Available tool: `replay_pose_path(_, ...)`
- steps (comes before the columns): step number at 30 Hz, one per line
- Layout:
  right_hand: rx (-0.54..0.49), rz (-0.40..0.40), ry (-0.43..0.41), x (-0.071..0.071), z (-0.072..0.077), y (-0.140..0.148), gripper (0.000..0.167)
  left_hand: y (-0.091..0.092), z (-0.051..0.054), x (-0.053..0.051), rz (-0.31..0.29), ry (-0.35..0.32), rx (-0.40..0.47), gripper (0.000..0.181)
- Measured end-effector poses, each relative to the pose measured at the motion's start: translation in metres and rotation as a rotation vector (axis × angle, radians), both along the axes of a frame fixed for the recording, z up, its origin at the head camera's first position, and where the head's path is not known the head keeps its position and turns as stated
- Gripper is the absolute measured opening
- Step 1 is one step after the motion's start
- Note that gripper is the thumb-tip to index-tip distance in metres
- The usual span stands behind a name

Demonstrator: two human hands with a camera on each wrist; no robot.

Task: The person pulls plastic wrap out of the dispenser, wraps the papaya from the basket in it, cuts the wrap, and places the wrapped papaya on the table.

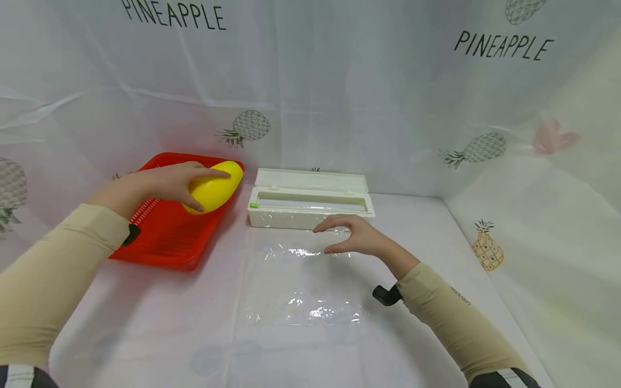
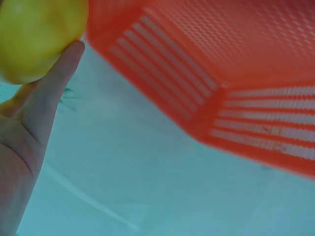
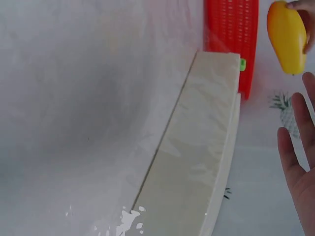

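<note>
Mango (image 1: 218, 189) pinched in left fingers (image 1: 212, 173), near back-right corner of basket (image 1: 190, 261); long axis slants rightward, desk-back (image 1: 291, 355). Right fingers (image 1: 341, 220) farther, spread.

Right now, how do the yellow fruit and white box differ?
Shape: the yellow fruit is rounded; the white box is straight-edged.
Support: the left hand grips the fruit; the box rests on the table.
Size: the box is longer than the fruit.
Both look smooth.
</note>
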State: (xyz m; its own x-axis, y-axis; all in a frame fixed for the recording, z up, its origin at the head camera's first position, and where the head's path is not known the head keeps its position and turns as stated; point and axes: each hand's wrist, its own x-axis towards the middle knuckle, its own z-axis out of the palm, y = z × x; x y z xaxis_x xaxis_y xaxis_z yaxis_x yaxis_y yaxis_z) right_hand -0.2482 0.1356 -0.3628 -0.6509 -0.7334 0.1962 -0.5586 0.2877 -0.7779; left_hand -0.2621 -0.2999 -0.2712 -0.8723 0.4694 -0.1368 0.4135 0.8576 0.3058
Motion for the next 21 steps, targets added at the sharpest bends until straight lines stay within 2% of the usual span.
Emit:
replay_pose_path(6, -0.089, -0.045, 0.031, 0.010, 0.001, -0.005, 0.045, 0.033, -0.001, 0.011, -0.107, 0.046, 0.035, 0.079)
replay_pose_path(10, -0.167, -0.082, 0.070, 0.025, 0.013, -0.011, 0.047, 0.056, -0.002, 0.020, -0.173, 0.059, 0.057, 0.078)
replay_pose_path(13, -0.249, -0.072, 0.086, 0.033, 0.022, -0.015, 0.049, 0.073, -0.002, 0.026, -0.223, 0.072, 0.063, 0.078)
replay_pose_path(18, -0.372, -0.008, 0.103, 0.026, 0.015, -0.015, 0.058, 0.097, -0.003, 0.040, -0.275, 0.079, 0.055, 0.078)
replay_pose_path(21, -0.408, 0.026, 0.080, 0.019, 0.008, -0.012, 0.065, 0.111, -0.006, 0.050, -0.307, 0.047, 0.056, 0.080)
